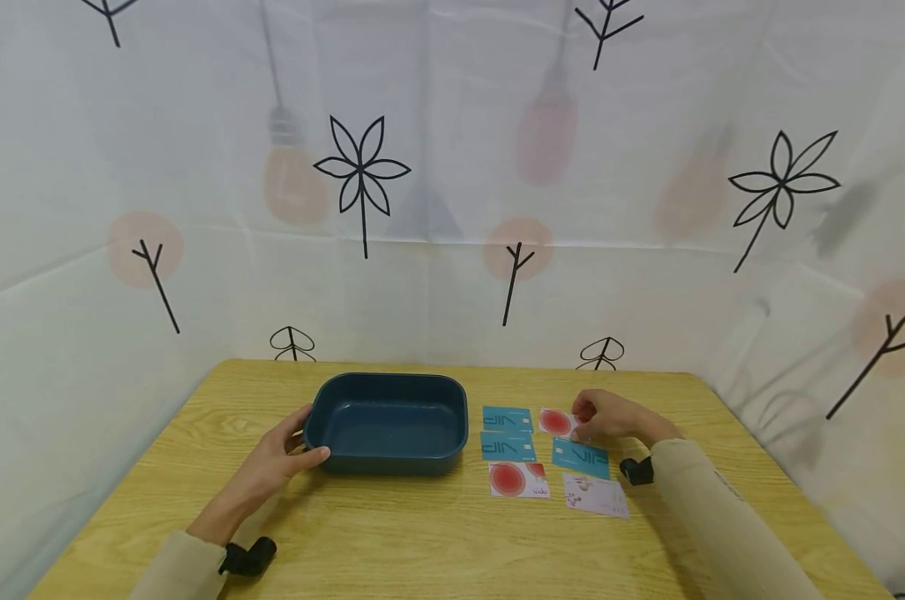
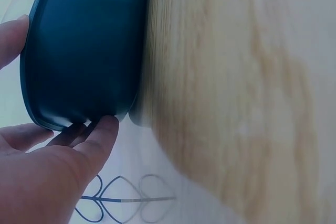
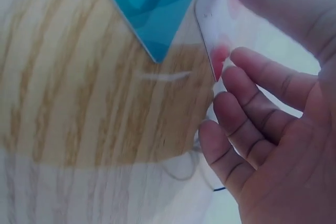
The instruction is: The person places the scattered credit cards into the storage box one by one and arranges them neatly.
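Your left fingers [image 2: 102, 137] clasp the left end of the dark blue tub [image 1: 385, 465], just right of them. Left of your right fingers [image 3: 254, 66] lie two teal cards [image 1: 508, 447] and a red-circle card [image 1: 508, 480], untouched. Your right fingers pinch a second red-circle card [image 1: 554, 422]. Nearer you than them, another teal card [image 1: 580, 457] and a floral card [image 1: 595, 496] lie untouched on the bench [image 1: 392, 533]. One of six cards seems in hand; all lie outside the tub. The left wrist view cuts off the tub; your right fingers cover the pinched card's right end.
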Demonstrator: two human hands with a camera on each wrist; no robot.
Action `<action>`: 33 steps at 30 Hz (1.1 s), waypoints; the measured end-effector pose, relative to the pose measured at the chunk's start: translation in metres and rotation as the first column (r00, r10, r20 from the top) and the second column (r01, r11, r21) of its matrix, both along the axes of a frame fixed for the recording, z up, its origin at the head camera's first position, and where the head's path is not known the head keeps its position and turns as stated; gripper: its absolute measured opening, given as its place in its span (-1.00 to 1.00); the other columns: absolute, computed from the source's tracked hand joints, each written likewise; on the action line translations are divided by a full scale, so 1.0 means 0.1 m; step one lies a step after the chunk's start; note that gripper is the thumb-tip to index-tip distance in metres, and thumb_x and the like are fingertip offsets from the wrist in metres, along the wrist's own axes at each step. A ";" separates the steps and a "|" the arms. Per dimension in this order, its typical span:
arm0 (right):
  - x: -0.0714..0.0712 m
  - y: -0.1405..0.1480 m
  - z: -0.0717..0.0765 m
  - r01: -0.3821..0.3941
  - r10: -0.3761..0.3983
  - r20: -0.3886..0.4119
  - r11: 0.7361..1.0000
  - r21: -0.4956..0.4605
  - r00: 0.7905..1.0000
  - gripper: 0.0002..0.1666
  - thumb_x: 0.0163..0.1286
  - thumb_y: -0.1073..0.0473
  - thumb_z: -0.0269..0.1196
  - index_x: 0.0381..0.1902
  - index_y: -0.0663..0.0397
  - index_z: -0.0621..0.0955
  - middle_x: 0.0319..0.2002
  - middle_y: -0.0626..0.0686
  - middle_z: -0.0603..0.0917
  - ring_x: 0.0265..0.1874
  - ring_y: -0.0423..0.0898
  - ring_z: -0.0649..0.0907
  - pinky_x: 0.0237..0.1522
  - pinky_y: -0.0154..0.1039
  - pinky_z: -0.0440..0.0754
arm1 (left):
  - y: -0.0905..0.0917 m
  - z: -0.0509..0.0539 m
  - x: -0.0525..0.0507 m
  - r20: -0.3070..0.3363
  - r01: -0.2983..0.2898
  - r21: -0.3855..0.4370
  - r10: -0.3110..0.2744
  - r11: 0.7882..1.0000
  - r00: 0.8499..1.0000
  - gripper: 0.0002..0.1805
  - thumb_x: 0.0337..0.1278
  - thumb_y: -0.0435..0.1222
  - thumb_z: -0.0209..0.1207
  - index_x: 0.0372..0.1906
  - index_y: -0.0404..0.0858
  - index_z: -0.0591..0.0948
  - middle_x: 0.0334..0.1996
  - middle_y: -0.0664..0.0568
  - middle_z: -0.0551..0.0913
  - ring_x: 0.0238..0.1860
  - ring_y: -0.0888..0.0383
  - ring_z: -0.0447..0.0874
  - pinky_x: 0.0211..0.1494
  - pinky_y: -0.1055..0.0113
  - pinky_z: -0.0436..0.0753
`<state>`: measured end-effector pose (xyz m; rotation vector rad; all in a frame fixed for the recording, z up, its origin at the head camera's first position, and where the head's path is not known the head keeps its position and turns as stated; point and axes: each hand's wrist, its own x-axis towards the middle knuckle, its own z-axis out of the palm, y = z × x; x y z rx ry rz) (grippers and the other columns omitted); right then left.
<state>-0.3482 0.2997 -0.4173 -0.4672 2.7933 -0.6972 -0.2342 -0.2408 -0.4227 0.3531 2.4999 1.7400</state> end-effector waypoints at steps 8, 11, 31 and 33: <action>0.00 -0.05 0.00 0.002 -0.001 -0.025 0.999 0.038 1.000 -0.59 0.08 0.13 0.46 -0.21 0.17 0.54 -0.29 0.03 0.53 -0.28 -0.02 0.48 -0.14 -0.09 0.52 | 0.00 0.00 0.00 0.011 0.004 0.016 -0.004 1.000 1.000 -0.06 0.19 -0.17 0.26 0.51 -0.26 -0.04 0.46 -0.31 -0.02 0.40 -0.33 0.03 0.21 0.04 0.48; 0.00 -0.05 0.00 0.009 -0.008 -0.019 0.999 0.050 1.000 -0.59 0.08 0.14 0.46 -0.21 0.17 0.52 -0.31 0.03 0.51 -0.30 -0.02 0.47 -0.20 -0.13 0.51 | 0.00 0.00 0.00 0.013 0.009 0.022 -0.010 1.000 1.000 -0.06 0.20 -0.18 0.26 0.51 -0.26 -0.05 0.46 -0.32 -0.02 0.40 -0.34 0.04 0.20 0.05 0.48; 0.03 -0.05 -0.01 0.008 -0.008 -0.056 1.000 -0.001 0.998 -0.60 0.06 0.14 0.47 -0.26 0.14 0.50 -0.37 0.04 0.48 -0.33 -0.03 0.47 -0.27 -0.18 0.46 | 0.01 0.01 0.00 0.007 0.012 0.021 -0.013 1.000 1.000 -0.07 0.20 -0.18 0.25 0.51 -0.26 -0.04 0.46 -0.31 -0.03 0.39 -0.34 0.06 0.18 0.06 0.51; 0.03 -0.05 -0.01 0.016 -0.016 -0.062 1.000 -0.001 0.998 -0.58 0.05 0.12 0.48 -0.25 0.13 0.50 -0.35 0.03 0.48 -0.31 -0.03 0.47 -0.25 -0.18 0.47 | 0.01 0.01 0.00 0.007 0.012 0.017 -0.012 1.000 1.000 -0.07 0.20 -0.18 0.25 0.51 -0.26 -0.04 0.46 -0.31 -0.03 0.39 -0.34 0.06 0.18 0.06 0.51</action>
